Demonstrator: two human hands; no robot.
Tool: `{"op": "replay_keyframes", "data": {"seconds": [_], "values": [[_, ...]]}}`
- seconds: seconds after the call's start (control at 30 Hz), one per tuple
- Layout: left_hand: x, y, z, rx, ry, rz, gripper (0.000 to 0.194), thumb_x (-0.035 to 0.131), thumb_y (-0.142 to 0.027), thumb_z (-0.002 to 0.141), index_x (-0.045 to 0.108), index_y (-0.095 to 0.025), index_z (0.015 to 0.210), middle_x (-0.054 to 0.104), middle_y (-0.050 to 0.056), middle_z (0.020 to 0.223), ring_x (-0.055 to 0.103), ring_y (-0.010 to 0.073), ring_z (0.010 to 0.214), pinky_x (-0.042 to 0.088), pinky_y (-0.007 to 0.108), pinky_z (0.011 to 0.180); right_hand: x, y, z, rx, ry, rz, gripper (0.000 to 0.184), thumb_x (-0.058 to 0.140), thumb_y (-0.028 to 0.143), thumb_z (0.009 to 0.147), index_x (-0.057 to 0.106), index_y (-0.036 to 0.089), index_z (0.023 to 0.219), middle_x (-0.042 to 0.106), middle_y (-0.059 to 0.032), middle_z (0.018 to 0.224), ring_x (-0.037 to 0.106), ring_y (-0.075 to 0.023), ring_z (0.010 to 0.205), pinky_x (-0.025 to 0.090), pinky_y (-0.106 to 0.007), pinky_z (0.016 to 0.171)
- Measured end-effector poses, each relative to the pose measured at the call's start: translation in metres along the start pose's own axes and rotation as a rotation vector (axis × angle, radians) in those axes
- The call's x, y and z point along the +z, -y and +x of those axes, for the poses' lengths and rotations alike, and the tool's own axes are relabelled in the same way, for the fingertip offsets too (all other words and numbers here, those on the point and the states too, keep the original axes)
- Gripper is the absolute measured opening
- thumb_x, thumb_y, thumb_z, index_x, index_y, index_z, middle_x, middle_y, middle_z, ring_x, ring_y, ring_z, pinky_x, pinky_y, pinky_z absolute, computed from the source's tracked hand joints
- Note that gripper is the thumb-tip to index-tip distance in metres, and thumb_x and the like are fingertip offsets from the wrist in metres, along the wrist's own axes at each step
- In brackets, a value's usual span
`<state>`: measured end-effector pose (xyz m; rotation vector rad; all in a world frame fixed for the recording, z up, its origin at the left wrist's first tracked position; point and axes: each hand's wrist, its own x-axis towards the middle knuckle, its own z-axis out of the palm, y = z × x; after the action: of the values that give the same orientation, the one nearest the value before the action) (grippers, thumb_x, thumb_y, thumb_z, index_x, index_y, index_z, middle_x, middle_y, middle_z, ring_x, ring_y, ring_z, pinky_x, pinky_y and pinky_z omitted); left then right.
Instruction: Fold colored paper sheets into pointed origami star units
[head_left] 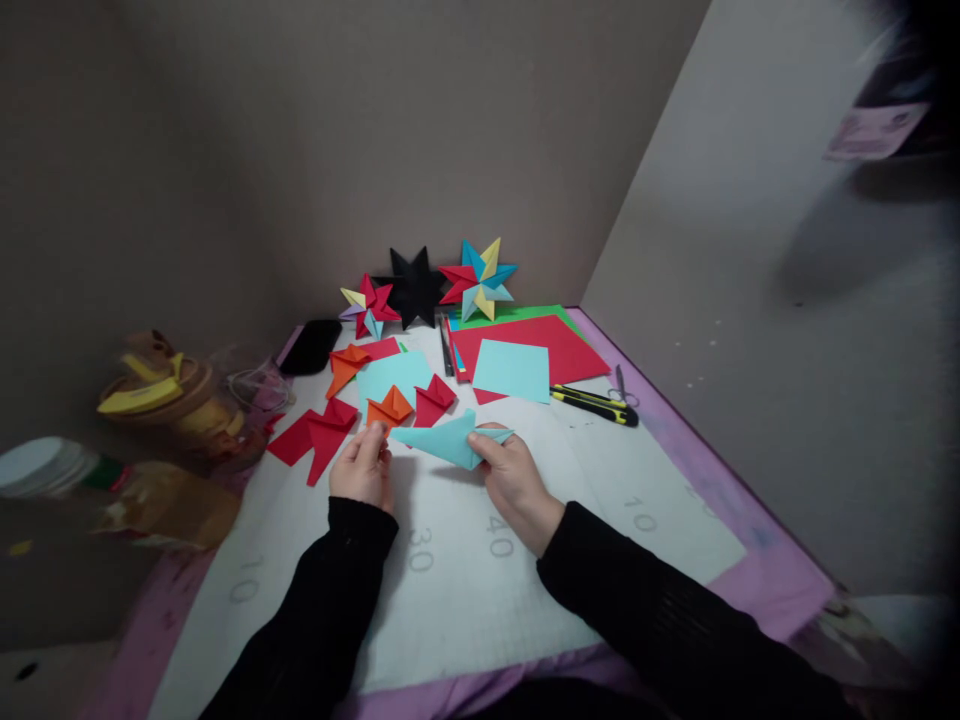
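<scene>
Clock centred on the folded light-blue paper (442,447), 12 o'clock toward the back wall (405,130); the piece was held just above the white sheet (480,640) on the tabletop (780,600), its long point toward 9 o'clock and a narrower point toward 3; the right hand (517,485), at 4 o'clock, gripped its right part, thumb on the near face; the left hand (364,470), at 8 o'clock, had its fingers closed on the tip of the long point. Folded pieces near the work: red (435,402) at 12 o'clock, orange (390,407) at 10, a second orange one (347,368) farther out at 10; larger red folded paper (330,428) at 9, beyond the left hand. Flat stock: light-blue square (512,370) at between 1 and 2 o'clock, lying on a red sheet (566,345); a black-and-yellow cutter (611,408) lay between 2 and 3 o'clock, scissors (621,385) just beside it. Stars along the back: small multicoloured star (367,305) at 11 o'clock, black star (414,287) near 12, larger multicoloured star (480,280) between 12 and 1.
</scene>
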<state>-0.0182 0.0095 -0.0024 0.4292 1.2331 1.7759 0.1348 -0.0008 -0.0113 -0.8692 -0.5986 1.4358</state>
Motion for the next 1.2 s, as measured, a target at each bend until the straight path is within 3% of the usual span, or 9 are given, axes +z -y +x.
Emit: {"op": "replay_keyframes", "data": {"seconds": [0.1,0.2,0.27,0.4,0.5,0.67,0.77,1.07,1.2], "values": [[0.002,0.01,-0.012,-0.044,0.125,-0.021,0.039,0.076,-0.049,0.056,0.067,-0.015,0.073,0.062,0.0,0.066,0.054,0.0089,0.06,0.04,0.018,0.052,0.001,-0.002,0.002,-0.007,0.007,0.04,0.023,0.077,0.028,0.057,0.058,0.017,0.065,0.057,0.0022,0.062,0.05,-0.0122,0.06,0.04,-0.026,0.059],[0.004,0.025,-0.028,-0.122,0.38,0.264,0.039,0.08,-0.044,0.051,0.069,-0.012,0.072,0.063,0.002,0.06,0.051,0.0098,0.051,0.038,0.02,0.048,0.002,-0.006,0.002,-0.013,0.064,0.064,0.021,0.076,0.027,0.06,0.059,0.017,0.066,0.057,0.0023,0.062,0.05,-0.0116,0.059,0.039,-0.025,0.059],[0.005,0.031,-0.035,-0.115,0.429,0.425,0.036,0.08,-0.041,0.051,0.069,-0.011,0.068,0.063,0.002,0.055,0.049,0.0102,0.047,0.037,0.022,0.046,0.002,-0.009,0.001,-0.001,0.091,0.076,0.019,0.076,0.026,0.061,0.06,0.017,0.068,0.057,0.0019,0.063,0.051,-0.012,0.06,0.04,-0.025,0.06],[0.006,0.028,-0.038,0.019,0.399,0.548,0.032,0.075,-0.042,0.058,0.071,-0.011,0.067,0.063,0.002,0.055,0.052,0.0121,0.052,0.039,0.023,0.051,0.002,-0.011,-0.001,-0.005,0.045,0.097,0.02,0.078,0.023,0.059,0.063,0.017,0.071,0.059,0.001,0.07,0.052,-0.0132,0.067,0.041,-0.027,0.066],[0.005,0.018,-0.037,0.093,0.434,0.627,0.029,0.073,-0.04,0.06,0.071,-0.012,0.068,0.063,0.001,0.057,0.052,0.013,0.054,0.039,0.023,0.053,0.001,-0.006,-0.001,-0.085,0.047,0.033,0.016,0.076,0.023,0.061,0.061,0.017,0.061,0.057,0.0002,0.075,0.051,-0.0133,0.07,0.041,-0.026,0.067],[0.0,0.007,-0.03,0.193,0.483,0.707,0.022,0.072,-0.035,0.06,0.07,-0.014,0.065,0.06,0.0,0.056,0.047,0.0124,0.053,0.035,0.023,0.052,-0.004,0.011,-0.001,-0.285,0.17,-0.38,0.013,0.07,0.022,0.067,0.061,0.019,0.058,0.055,-0.0006,0.074,0.05,-0.0149,0.072,0.039,-0.028,0.068],[-0.002,0.006,-0.026,0.238,0.512,0.714,0.018,0.073,-0.032,0.058,0.068,-0.015,0.058,0.055,-0.001,0.052,0.043,0.0116,0.05,0.031,0.023,0.05,-0.007,0.018,0.0,-0.301,0.257,-0.544,0.013,0.07,0.024,0.068,0.061,0.019,0.059,0.056,-0.0014,0.075,0.05,-0.0156,0.071,0.039,-0.028,0.064],[-0.003,0.004,-0.022,0.244,0.548,0.79,0.03,0.07,-0.037,0.059,0.052,-0.017,0.045,0.042,-0.005,0.043,0.036,0.0095,0.045,0.026,0.022,0.046,-0.016,0.027,0.014,-0.238,0.121,-0.262,0.011,0.071,0.026,0.065,0.064,0.018,0.062,0.058,-0.0002,0.069,0.05,-0.0139,0.068,0.039,-0.027,0.066],[-0.004,0.001,-0.013,0.098,0.382,0.66,0.033,0.073,-0.042,0.057,0.055,-0.015,0.049,0.047,-0.004,0.045,0.04,0.01,0.047,0.029,0.023,0.049,-0.016,0.022,0.015,-0.182,0.084,-0.166,0.013,0.071,0.029,0.068,0.066,0.02,0.075,0.058,0.0017,0.072,0.046,-0.0102,0.062,0.037,-0.024,0.061]]}}
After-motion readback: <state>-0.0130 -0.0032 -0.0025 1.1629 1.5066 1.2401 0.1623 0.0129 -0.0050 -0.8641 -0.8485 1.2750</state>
